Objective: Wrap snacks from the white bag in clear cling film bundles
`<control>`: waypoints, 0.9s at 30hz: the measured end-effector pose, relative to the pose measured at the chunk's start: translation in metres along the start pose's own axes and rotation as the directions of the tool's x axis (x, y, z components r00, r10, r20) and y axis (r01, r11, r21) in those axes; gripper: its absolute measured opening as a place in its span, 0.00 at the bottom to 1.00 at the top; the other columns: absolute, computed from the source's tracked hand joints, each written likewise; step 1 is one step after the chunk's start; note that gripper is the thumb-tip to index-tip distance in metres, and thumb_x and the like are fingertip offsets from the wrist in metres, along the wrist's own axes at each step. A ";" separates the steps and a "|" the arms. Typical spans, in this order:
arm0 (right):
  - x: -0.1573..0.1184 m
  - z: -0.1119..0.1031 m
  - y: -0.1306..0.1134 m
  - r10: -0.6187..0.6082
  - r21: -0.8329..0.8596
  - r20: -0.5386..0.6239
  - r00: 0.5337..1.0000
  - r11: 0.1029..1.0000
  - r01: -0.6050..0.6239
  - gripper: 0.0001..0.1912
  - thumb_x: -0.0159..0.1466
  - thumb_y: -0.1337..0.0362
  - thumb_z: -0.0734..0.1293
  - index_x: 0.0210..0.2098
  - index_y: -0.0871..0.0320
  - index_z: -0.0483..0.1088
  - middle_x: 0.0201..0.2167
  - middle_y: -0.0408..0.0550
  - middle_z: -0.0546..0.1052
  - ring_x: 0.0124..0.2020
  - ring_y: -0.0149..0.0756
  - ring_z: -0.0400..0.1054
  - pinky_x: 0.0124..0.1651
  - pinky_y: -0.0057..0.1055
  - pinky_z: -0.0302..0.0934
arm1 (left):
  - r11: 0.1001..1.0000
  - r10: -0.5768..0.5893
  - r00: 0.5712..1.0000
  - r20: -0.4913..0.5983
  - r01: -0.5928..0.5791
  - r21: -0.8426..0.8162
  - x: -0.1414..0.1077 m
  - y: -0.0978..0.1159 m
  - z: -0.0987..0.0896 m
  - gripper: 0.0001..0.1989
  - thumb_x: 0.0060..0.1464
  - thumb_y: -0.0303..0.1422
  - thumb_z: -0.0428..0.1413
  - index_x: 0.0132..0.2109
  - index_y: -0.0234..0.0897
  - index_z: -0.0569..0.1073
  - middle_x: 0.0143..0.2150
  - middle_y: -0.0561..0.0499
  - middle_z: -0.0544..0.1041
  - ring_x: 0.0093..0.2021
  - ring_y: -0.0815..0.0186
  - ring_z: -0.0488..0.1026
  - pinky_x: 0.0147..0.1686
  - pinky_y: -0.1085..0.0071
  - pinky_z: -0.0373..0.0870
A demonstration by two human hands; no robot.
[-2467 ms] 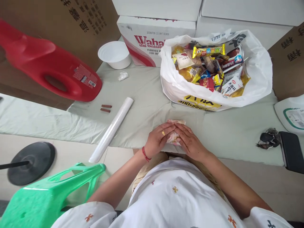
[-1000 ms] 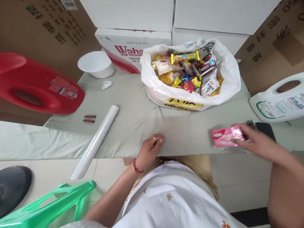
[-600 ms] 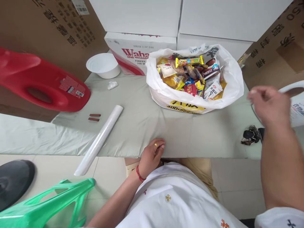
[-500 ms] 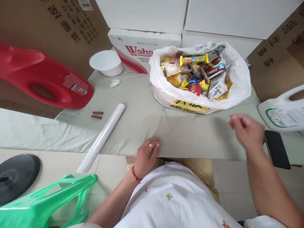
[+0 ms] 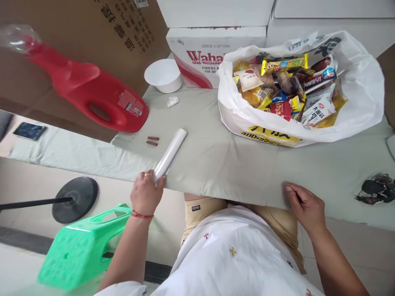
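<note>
My left hand (image 5: 147,192) is closed around the near end of a roll of whitish plastic film (image 5: 170,154), which lies slanted on the cloth-covered table and reaches its front edge. The lower end of the roll is hidden by my fingers. My right hand (image 5: 307,206) rests at the table's front edge with fingers curled in, and nothing shows in it. Beyond it stands a white plastic bag (image 5: 237,111) full of packaged snacks (image 5: 282,88). Two small brown strips (image 5: 152,141) lie left of the roll.
A red jug (image 5: 101,96) leans at the left by a cardboard box (image 5: 80,37). White bowls (image 5: 163,76) and a crumpled white scrap (image 5: 173,101) sit before a printed carton (image 5: 197,61). Keys (image 5: 376,189) lie at right. A green stool (image 5: 80,246) and black round base (image 5: 75,199) stand on the floor.
My left hand has moved left from the table edge and taken hold of the film roll. My right hand has drawn back toward the front edge. The view has shifted left.
</note>
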State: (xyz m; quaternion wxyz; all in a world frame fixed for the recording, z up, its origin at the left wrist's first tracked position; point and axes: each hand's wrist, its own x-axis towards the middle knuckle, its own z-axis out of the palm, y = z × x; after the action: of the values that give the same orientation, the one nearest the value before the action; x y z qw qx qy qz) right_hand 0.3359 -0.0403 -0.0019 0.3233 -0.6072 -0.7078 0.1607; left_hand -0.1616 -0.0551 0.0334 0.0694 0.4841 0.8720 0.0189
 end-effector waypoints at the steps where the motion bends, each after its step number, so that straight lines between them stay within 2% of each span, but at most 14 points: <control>1: 0.003 0.003 -0.006 0.045 0.047 0.007 0.999 0.998 -0.045 0.14 0.71 0.55 0.66 0.43 0.55 0.82 0.33 0.47 0.84 0.31 0.37 0.78 0.40 0.33 0.72 | 0.999 0.013 1.000 0.020 -0.013 -0.033 -0.005 0.002 -0.003 0.25 0.61 0.46 0.51 0.55 0.31 0.73 0.54 0.32 0.76 0.56 0.40 0.73 0.54 0.49 0.71; 3: 0.010 0.013 -0.023 0.136 0.164 0.061 0.989 0.976 -0.144 0.15 0.71 0.53 0.67 0.43 0.55 0.82 0.29 0.45 0.82 0.28 0.35 0.75 0.36 0.31 0.70 | 0.982 0.047 0.997 0.055 -0.036 -0.184 -0.020 0.011 -0.010 0.21 0.60 0.46 0.52 0.51 0.35 0.73 0.51 0.36 0.78 0.51 0.45 0.76 0.50 0.54 0.72; 5: 0.019 0.028 -0.046 0.184 0.315 0.188 0.965 0.919 -0.237 0.16 0.71 0.51 0.67 0.43 0.55 0.81 0.27 0.43 0.80 0.27 0.34 0.73 0.33 0.30 0.68 | 0.911 0.102 0.988 0.114 -0.046 -0.410 -0.038 0.027 -0.016 0.20 0.60 0.50 0.54 0.46 0.38 0.73 0.46 0.41 0.79 0.44 0.52 0.77 0.44 0.60 0.72; 6: 0.023 0.038 -0.058 0.185 0.394 0.272 0.944 0.874 -0.285 0.16 0.71 0.50 0.67 0.42 0.55 0.81 0.26 0.43 0.79 0.27 0.34 0.72 0.33 0.30 0.68 | 0.849 0.140 0.972 0.190 -0.019 -0.528 -0.048 0.038 -0.017 0.20 0.60 0.51 0.55 0.44 0.38 0.72 0.42 0.43 0.79 0.39 0.56 0.76 0.40 0.62 0.71; 8: 0.033 0.058 -0.085 0.146 0.537 0.425 0.893 0.754 -0.379 0.19 0.70 0.47 0.67 0.42 0.55 0.79 0.28 0.44 0.78 0.29 0.34 0.72 0.33 0.30 0.67 | 0.655 0.243 0.907 0.344 0.108 -0.748 -0.066 0.062 -0.016 0.23 0.59 0.54 0.58 0.46 0.38 0.72 0.36 0.48 0.78 0.33 0.61 0.74 0.34 0.67 0.69; 10: 0.042 0.078 -0.112 0.084 0.649 0.502 0.861 0.622 -0.439 0.22 0.70 0.43 0.65 0.46 0.55 0.77 0.35 0.48 0.79 0.36 0.36 0.74 0.35 0.30 0.69 | 0.487 0.312 0.869 0.385 0.202 -0.850 -0.080 0.087 -0.011 0.24 0.58 0.54 0.60 0.47 0.38 0.71 0.34 0.51 0.76 0.33 0.63 0.72 0.34 0.69 0.67; 12: 0.049 0.094 -0.136 0.037 0.722 0.497 0.867 0.537 -0.437 0.25 0.72 0.40 0.61 0.51 0.55 0.72 0.42 0.50 0.79 0.42 0.38 0.74 0.37 0.32 0.70 | 0.406 0.306 0.883 0.357 0.218 -0.887 -0.087 0.109 -0.003 0.25 0.55 0.52 0.64 0.47 0.38 0.70 0.36 0.50 0.77 0.36 0.63 0.73 0.37 0.69 0.68; 13: 0.051 0.100 -0.146 0.031 0.736 0.465 0.885 0.542 -0.406 0.25 0.72 0.40 0.60 0.50 0.55 0.70 0.42 0.50 0.78 0.42 0.38 0.73 0.37 0.31 0.69 | 0.391 0.293 0.892 0.345 0.218 -0.894 -0.089 0.118 0.001 0.25 0.54 0.51 0.66 0.47 0.38 0.70 0.38 0.49 0.77 0.38 0.63 0.73 0.38 0.68 0.69; 15: 0.056 0.108 -0.159 0.049 0.702 0.362 0.931 0.643 -0.306 0.22 0.72 0.42 0.60 0.41 0.54 0.67 0.34 0.46 0.74 0.35 0.35 0.69 0.34 0.30 0.64 | 0.380 0.279 0.897 0.343 0.225 -0.897 -0.091 0.131 0.006 0.25 0.52 0.49 0.68 0.46 0.38 0.69 0.40 0.48 0.77 0.39 0.62 0.74 0.39 0.68 0.70; 18: 0.063 0.111 -0.163 0.065 0.586 0.207 0.976 0.791 -0.177 0.22 0.73 0.47 0.60 0.29 0.53 0.58 0.23 0.39 0.64 0.27 0.31 0.58 0.31 0.30 0.54 | 0.323 0.296 0.876 0.382 0.284 -0.903 -0.091 0.139 0.008 0.26 0.49 0.48 0.71 0.44 0.39 0.68 0.36 0.52 0.76 0.36 0.65 0.72 0.36 0.69 0.70; 20: 0.068 0.111 -0.156 0.053 0.582 0.191 0.980 0.798 -0.157 0.24 0.74 0.48 0.59 0.26 0.53 0.56 0.22 0.38 0.60 0.26 0.31 0.54 0.31 0.30 0.51 | 0.209 0.335 0.831 0.443 0.393 -0.895 -0.091 0.140 0.006 0.27 0.48 0.48 0.71 0.42 0.40 0.66 0.31 0.55 0.74 0.30 0.68 0.71 0.32 0.70 0.68; 23: 0.075 0.113 -0.143 0.094 0.661 0.279 0.956 0.703 -0.262 0.25 0.72 0.42 0.60 0.27 0.53 0.57 0.21 0.37 0.59 0.25 0.31 0.53 0.29 0.29 0.51 | 0.003 0.402 0.766 0.501 0.546 -0.838 -0.090 0.140 0.003 0.29 0.47 0.49 0.72 0.42 0.41 0.64 0.29 0.57 0.74 0.28 0.70 0.70 0.29 0.73 0.67; 25: 0.077 0.115 -0.137 0.157 0.706 0.386 0.909 0.584 -0.401 0.28 0.68 0.37 0.62 0.26 0.52 0.58 0.21 0.37 0.59 0.23 0.30 0.53 0.26 0.29 0.51 | -0.094 0.418 0.754 0.506 0.590 -0.802 -0.089 0.140 0.003 0.28 0.47 0.49 0.72 0.42 0.40 0.66 0.30 0.56 0.74 0.30 0.70 0.72 0.31 0.74 0.67; 27: 0.078 0.118 -0.138 0.214 0.722 0.469 0.857 0.466 -0.512 0.29 0.65 0.33 0.63 0.29 0.52 0.62 0.24 0.40 0.66 0.25 0.32 0.59 0.25 0.29 0.56 | -0.138 0.414 0.752 0.514 0.609 -0.781 -0.089 0.141 0.004 0.27 0.48 0.49 0.72 0.43 0.40 0.67 0.31 0.56 0.74 0.31 0.71 0.72 0.32 0.75 0.67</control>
State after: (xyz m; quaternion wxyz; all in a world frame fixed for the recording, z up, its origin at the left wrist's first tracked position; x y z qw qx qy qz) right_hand 0.1506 0.0253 0.0165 0.4105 -0.4863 -0.4401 0.6335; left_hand 0.0042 -0.0560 0.0526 0.7010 0.1499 0.4936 0.4925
